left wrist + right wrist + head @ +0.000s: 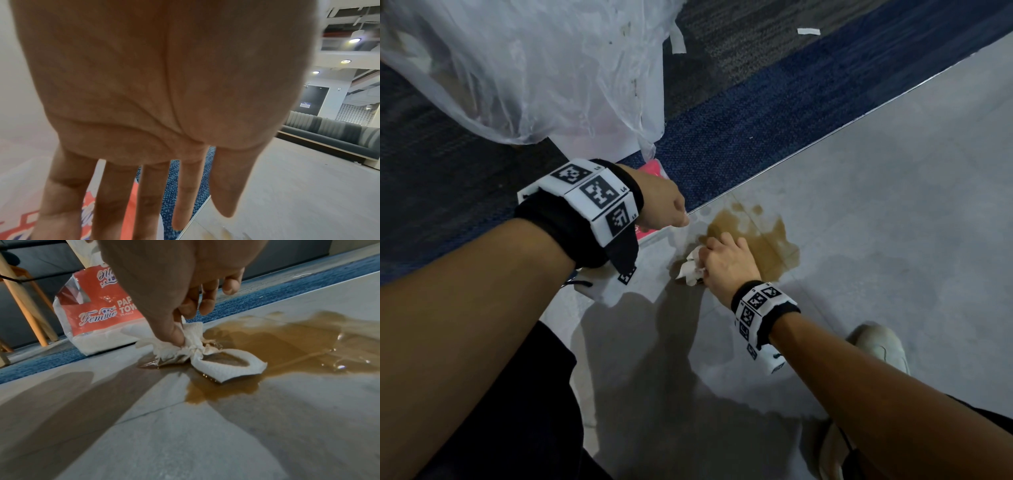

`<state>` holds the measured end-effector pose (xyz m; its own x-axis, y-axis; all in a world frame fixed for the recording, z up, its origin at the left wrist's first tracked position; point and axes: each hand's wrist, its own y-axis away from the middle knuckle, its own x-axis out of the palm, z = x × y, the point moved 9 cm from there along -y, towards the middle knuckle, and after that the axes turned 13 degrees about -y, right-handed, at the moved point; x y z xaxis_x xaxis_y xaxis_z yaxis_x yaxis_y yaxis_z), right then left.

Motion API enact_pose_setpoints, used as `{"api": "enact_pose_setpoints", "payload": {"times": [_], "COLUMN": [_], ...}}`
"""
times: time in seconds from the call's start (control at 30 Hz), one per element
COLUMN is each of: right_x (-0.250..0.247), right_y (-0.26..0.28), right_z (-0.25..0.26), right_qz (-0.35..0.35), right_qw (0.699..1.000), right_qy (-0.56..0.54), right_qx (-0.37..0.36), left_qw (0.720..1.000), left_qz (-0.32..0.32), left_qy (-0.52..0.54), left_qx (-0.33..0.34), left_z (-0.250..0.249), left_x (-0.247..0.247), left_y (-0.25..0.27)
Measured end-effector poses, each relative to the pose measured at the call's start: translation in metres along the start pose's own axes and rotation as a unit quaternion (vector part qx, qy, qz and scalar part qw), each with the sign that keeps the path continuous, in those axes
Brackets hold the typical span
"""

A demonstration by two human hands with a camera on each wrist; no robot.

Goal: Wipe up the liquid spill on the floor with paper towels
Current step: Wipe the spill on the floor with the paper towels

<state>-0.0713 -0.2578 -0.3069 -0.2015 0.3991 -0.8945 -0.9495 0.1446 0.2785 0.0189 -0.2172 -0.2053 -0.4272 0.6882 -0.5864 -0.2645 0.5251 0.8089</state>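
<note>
Spill (287,344): brown liquid lay pooled on the grey floor (185,443), just beside the metal strip where hard flooring met blue carpet (739,133). Most of the pool remained unabsorbed; wiping appeared to be at an early stage.

Right hand (726,262) pinched a crumpled paper towel (195,350) between thumb and fingers, with the towel's lower folds resting in the near edge of the spill. The towel was already stained brown and wet at its centre. Holding it bunched from above likely kept the fingers off the liquid while the loose corners soaked.

Left hand (154,97) was empty, fingers straight and slightly spread, hovering over the towel pack (98,318). The pack stood on the carpet edge, just beside the spill. Its position close by suggested a ready supply, and the hand seemed placed to draw a fresh sheet.

Floor: smooth grey tile or vinyl, with a seam running through the wet area; liquid could track along it. Carpet bordered the spill closely and risked staining.

Room: a clear plastic bag (517,68) lay on the carpet well beyond the pack. A wooden furniture leg (22,301) stood behind the pack. A grey bench seat (333,134) and ceiling downlights showed in the left wrist view.
</note>
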Motion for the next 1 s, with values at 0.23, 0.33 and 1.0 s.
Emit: {"api": "enact_pose_setpoints", "payload": {"times": [0.23,0.33,1.0], "right_x": [-0.003,-0.006,0.008], "right_y": [0.006,0.011,0.015], "right_z": [-0.019,-0.034,-0.011], "right_qz": [0.002,0.006,-0.006], "right_qw": [1.0,0.999,1.0], "right_qy": [0.01,0.014,-0.009], "right_qx": [0.026,0.046,0.006], "left_qw": [1.0,1.0,0.996], "left_qz": [-0.001,-0.002,0.029], "left_qy": [0.004,0.001,-0.055], "left_qx": [-0.004,-0.003,-0.062], "left_z": [0.002,0.002,0.024], "left_x": [0.002,0.003,0.018], "left_y": [0.0,-0.001,-0.007]}}
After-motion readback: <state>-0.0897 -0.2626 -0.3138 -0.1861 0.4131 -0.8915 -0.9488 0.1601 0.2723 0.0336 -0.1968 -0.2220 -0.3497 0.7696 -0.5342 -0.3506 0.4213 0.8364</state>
